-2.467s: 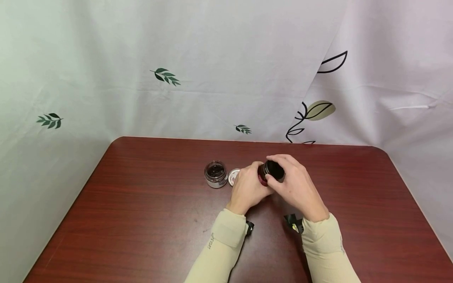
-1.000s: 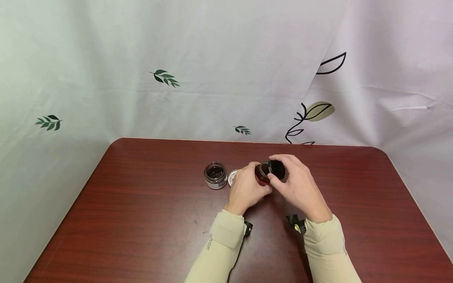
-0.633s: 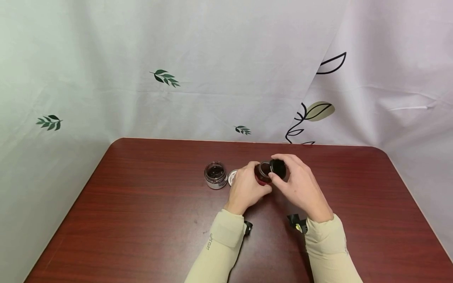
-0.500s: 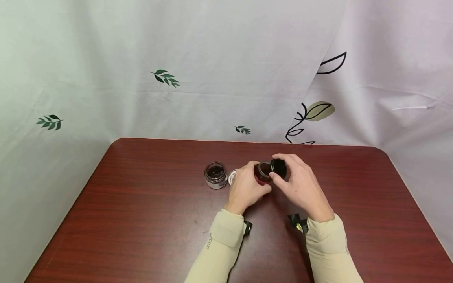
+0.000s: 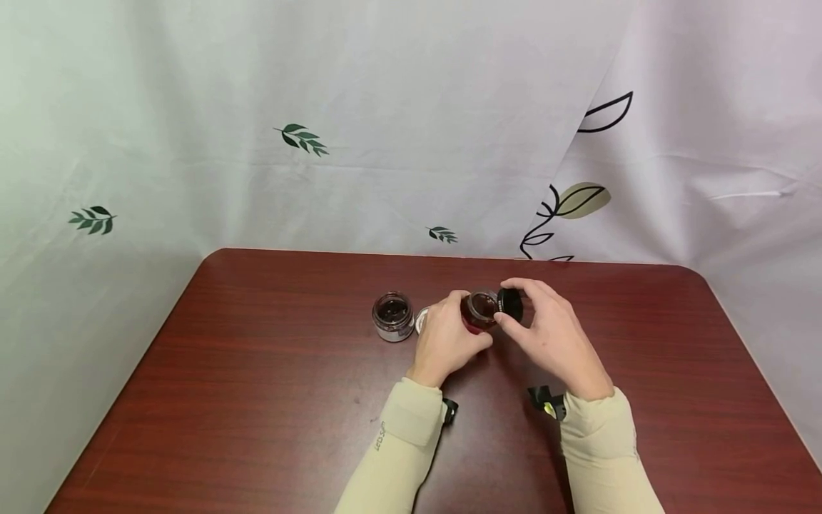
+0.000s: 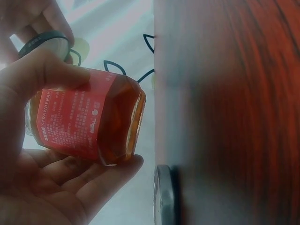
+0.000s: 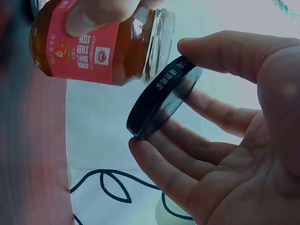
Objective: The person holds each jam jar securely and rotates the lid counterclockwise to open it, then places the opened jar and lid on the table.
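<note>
In the head view my left hand [image 5: 446, 341] grips a strawberry jam jar [image 5: 481, 309], its mouth uncovered. The jar [image 6: 72, 122] has a red label and amber-red contents; fingers and thumb wrap round it in the left wrist view. My right hand [image 5: 557, 341] pinches a black jar lid [image 5: 511, 305] between thumb and fingertips. The lid [image 7: 161, 101] is tilted close beside the glass rim, off the mouth; whether its edge touches the rim I cannot tell. Both are held above the table.
A second, open glass jar [image 5: 392, 318] with dark contents stands left of my hands on the brown table [image 5: 270, 371]. Next to it lies a pale lid [image 5: 421, 320], partly hidden by my left hand. A white leaf-patterned cloth [image 5: 385, 93] hangs behind the table.
The black lid has come away from the jar's mouth and moved right with my right hand, uncovering the opening. My left hand and the jar shifted slightly left.
</note>
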Motion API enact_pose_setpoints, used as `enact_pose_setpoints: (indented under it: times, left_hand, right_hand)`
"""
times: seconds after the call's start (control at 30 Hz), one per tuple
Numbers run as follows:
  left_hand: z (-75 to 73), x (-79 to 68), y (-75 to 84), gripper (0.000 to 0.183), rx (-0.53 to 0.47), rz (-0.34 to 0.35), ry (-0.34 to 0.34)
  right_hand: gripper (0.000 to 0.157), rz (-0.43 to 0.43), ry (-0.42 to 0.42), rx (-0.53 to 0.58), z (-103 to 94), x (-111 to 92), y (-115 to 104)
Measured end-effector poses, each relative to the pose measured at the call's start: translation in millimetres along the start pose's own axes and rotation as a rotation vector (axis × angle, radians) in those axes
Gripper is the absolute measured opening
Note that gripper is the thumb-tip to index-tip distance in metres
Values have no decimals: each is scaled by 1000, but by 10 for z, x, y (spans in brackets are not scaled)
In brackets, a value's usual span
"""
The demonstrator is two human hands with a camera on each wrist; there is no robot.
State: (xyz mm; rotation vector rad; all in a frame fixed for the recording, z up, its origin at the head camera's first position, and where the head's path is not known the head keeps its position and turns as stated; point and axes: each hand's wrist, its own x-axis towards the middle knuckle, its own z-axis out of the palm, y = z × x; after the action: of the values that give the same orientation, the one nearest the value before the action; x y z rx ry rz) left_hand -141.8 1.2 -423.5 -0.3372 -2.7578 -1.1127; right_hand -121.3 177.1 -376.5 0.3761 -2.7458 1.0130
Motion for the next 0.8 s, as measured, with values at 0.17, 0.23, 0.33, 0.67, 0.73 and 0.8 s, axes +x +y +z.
enact_pose_setpoints:
  times: [0.17,0.23,0.33,0.67,0.73,0.8]
  left_hand:
    - [-2,11,2,57,-1,4,3]
    - [-5,11,1,57,0,3,5]
    - [-5,12,-3,57,-6,3,8]
    - [-3,1,-18,58,-18,-5,10]
    - [-4,0,-19,58,-13,-5,8]
    - [-3,0,-20,58,-9,-7,8]
  right_hand:
    - [43,6,-18,5,-7,18,29]
    - [42,12,-19,12,-12,19,39]
    - [43,23,-18,21,-26,15,54]
    - [43,33,-30,19,-59,3,89]
    - [44,40,-35,17,-61,4,95]
    - [44,47,-39,17,-61,5,102]
